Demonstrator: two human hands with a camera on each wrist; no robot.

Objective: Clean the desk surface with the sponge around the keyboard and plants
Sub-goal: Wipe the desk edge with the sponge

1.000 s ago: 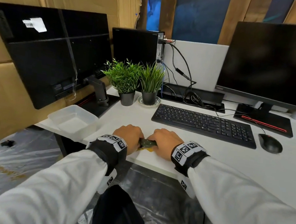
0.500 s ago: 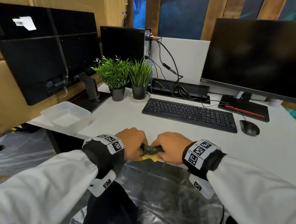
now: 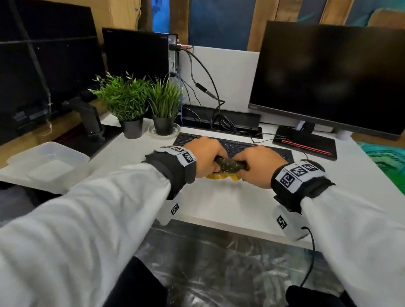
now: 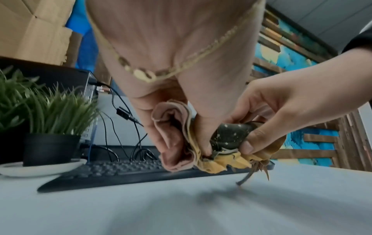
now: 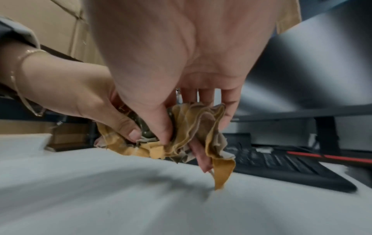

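Observation:
I hold a sponge [image 3: 230,167] with a dark green speckled top and a ragged yellow underside, crumpled between both hands. My left hand [image 3: 207,158] grips its left end and my right hand [image 3: 255,164] its right end, fingers curled round it. In the left wrist view the sponge [image 4: 229,136] hangs just above the white desk [image 4: 181,206], in front of the black keyboard [image 4: 112,173]. The right wrist view shows its yellow layers [image 5: 193,127] bunched under my fingers. Two potted plants [image 3: 124,96] [image 3: 164,99] stand left of the keyboard [image 3: 234,146].
A clear plastic container [image 3: 48,161] sits at the desk's left front corner. A large monitor [image 3: 348,77] stands at the back right, and another monitor [image 3: 27,66] faces away at the left. A small black computer [image 3: 135,51] and cables [image 3: 215,103] are behind the plants.
Both hands have carried the sponge from the desk's front edge forward to just before the keyboard, still gripping it together.

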